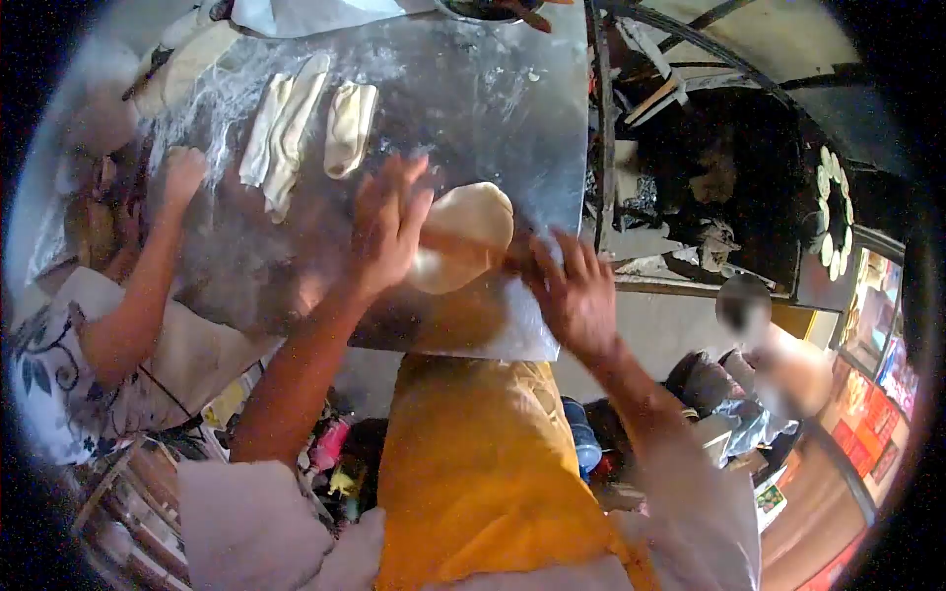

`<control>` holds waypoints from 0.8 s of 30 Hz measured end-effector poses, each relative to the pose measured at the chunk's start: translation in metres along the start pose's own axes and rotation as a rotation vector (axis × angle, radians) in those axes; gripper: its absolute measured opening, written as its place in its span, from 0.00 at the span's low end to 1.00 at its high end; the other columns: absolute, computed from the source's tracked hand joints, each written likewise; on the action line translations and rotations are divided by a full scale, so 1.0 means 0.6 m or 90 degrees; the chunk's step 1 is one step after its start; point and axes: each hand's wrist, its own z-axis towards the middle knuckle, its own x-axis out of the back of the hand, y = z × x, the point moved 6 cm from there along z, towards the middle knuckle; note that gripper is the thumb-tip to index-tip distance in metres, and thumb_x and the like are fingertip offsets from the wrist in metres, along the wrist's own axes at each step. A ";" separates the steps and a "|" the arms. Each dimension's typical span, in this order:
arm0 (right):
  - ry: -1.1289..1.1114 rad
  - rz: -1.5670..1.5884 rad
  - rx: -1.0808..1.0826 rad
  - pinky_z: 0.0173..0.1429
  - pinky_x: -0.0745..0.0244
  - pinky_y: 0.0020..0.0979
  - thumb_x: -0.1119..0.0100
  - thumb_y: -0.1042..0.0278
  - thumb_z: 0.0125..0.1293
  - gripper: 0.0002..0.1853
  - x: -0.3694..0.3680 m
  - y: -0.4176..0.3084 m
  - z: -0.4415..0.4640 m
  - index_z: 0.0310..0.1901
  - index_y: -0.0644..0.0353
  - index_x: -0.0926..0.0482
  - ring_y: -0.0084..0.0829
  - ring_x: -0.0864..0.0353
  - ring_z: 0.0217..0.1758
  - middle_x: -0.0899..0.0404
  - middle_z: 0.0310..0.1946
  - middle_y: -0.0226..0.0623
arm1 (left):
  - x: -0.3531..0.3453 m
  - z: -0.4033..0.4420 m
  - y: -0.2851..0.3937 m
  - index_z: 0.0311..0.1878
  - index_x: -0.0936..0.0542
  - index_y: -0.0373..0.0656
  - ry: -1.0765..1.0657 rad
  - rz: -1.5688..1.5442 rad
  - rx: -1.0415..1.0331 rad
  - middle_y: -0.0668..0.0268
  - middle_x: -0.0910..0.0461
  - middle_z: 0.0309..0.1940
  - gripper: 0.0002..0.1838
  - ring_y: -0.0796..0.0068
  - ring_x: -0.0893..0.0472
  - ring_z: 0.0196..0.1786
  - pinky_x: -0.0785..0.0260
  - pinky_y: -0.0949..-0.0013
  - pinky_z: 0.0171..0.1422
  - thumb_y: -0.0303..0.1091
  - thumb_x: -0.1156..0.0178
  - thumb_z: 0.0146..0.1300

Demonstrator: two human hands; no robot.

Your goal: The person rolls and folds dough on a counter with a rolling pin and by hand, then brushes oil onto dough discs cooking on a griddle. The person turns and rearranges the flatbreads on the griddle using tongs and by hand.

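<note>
A flat oval sheet of dough (458,258) lies near the front edge of the metal table, between my hands. A blurred brown rolling pin (510,259) crosses it, its ends hidden by my hands. My left hand (387,225) is over the pin's left end, fingers pointing away from me and smeared by motion. At the other end, my right hand (574,295) has its fingers curved over the pin. Beyond my left hand lie a folded dough strip (350,128) and some longer dough strips (294,128).
To the left, another person's closed hand (184,172) rests above the floured metal table (473,108). A bowl (483,8) stands at the far edge. Right of the table is a dark, sooty recess with a metal frame (606,128). Farther right, a person (778,364) is visible.
</note>
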 end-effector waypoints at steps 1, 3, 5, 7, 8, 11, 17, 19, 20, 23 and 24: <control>0.005 -0.035 0.005 0.59 0.29 0.49 0.35 0.48 0.64 0.33 -0.033 0.026 0.059 0.68 0.52 0.29 0.46 0.28 0.67 0.27 0.64 0.43 | -0.009 0.041 0.005 0.69 0.27 0.47 0.030 0.149 -0.063 0.56 0.24 0.66 0.26 0.47 0.31 0.73 0.46 0.42 0.75 0.42 0.40 0.71; 0.081 -0.084 0.021 0.63 0.32 0.53 0.41 0.41 0.68 0.37 -0.036 0.068 0.173 0.71 0.56 0.33 0.49 0.32 0.71 0.30 0.68 0.48 | -0.043 0.117 -0.032 0.67 0.25 0.45 0.026 0.319 -0.152 0.59 0.25 0.68 0.28 0.49 0.33 0.74 0.47 0.42 0.76 0.51 0.39 0.69; 0.139 -0.036 -0.014 0.67 0.35 0.54 0.44 0.37 0.69 0.39 -0.035 0.089 0.209 0.71 0.58 0.33 0.50 0.32 0.71 0.32 0.70 0.49 | -0.037 0.171 -0.016 0.68 0.27 0.43 0.058 0.251 -0.127 0.55 0.28 0.70 0.28 0.46 0.35 0.75 0.46 0.42 0.77 0.49 0.44 0.73; 0.141 -0.087 -0.028 0.67 0.36 0.50 0.47 0.35 0.70 0.40 -0.057 0.071 0.131 0.69 0.64 0.32 0.51 0.27 0.65 0.28 0.66 0.51 | -0.066 0.095 -0.044 0.69 0.27 0.38 -0.088 0.228 -0.104 0.51 0.30 0.71 0.33 0.48 0.35 0.76 0.43 0.49 0.78 0.53 0.41 0.69; 0.069 -0.090 -0.059 0.69 0.38 0.53 0.48 0.34 0.70 0.41 -0.064 0.043 0.076 0.69 0.65 0.31 0.51 0.27 0.65 0.26 0.64 0.52 | -0.058 0.019 -0.036 0.69 0.29 0.35 -0.086 0.226 -0.178 0.50 0.32 0.73 0.38 0.48 0.35 0.76 0.42 0.50 0.78 0.57 0.40 0.67; -0.033 0.015 -0.114 0.76 0.49 0.61 0.49 0.24 0.64 0.52 -0.090 -0.032 -0.101 0.74 0.64 0.37 0.52 0.35 0.74 0.32 0.70 0.52 | -0.016 -0.144 0.040 0.71 0.33 0.27 -0.191 0.285 -0.145 0.45 0.33 0.73 0.46 0.46 0.37 0.77 0.47 0.45 0.79 0.65 0.49 0.69; 0.073 -0.030 -0.073 0.74 0.46 0.61 0.46 0.35 0.69 0.41 -0.047 0.097 0.161 0.75 0.54 0.36 0.52 0.36 0.75 0.33 0.73 0.46 | -0.074 0.098 -0.003 0.75 0.35 0.40 -0.120 0.290 -0.147 0.50 0.36 0.75 0.37 0.44 0.37 0.77 0.45 0.44 0.77 0.55 0.42 0.71; 0.112 0.025 -0.118 0.71 0.42 0.62 0.44 0.37 0.69 0.39 -0.031 0.136 0.219 0.73 0.55 0.35 0.53 0.31 0.71 0.31 0.71 0.47 | -0.083 0.174 -0.028 0.71 0.32 0.37 -0.001 0.207 -0.078 0.46 0.32 0.71 0.38 0.45 0.35 0.74 0.45 0.42 0.76 0.58 0.44 0.70; 0.184 0.009 -0.074 0.72 0.43 0.62 0.46 0.38 0.70 0.39 -0.041 0.128 0.182 0.74 0.55 0.36 0.52 0.32 0.71 0.32 0.72 0.47 | -0.081 0.178 -0.025 0.71 0.33 0.36 0.013 0.230 -0.065 0.46 0.32 0.71 0.37 0.46 0.35 0.74 0.44 0.41 0.75 0.56 0.43 0.71; -0.071 -0.209 -0.081 0.79 0.55 0.61 0.52 0.33 0.70 0.46 -0.101 0.061 0.041 0.79 0.59 0.46 0.48 0.39 0.78 0.40 0.77 0.48 | -0.057 0.012 0.007 0.75 0.39 0.31 -0.095 0.250 -0.108 0.44 0.41 0.77 0.45 0.41 0.41 0.78 0.50 0.42 0.80 0.50 0.34 0.63; -0.089 -0.034 -0.105 0.80 0.59 0.61 0.53 0.32 0.71 0.47 -0.094 0.015 -0.023 0.78 0.61 0.46 0.48 0.43 0.80 0.41 0.78 0.47 | -0.029 -0.051 0.038 0.74 0.40 0.27 -0.204 0.204 -0.051 0.42 0.43 0.77 0.51 0.41 0.43 0.79 0.54 0.41 0.82 0.55 0.32 0.59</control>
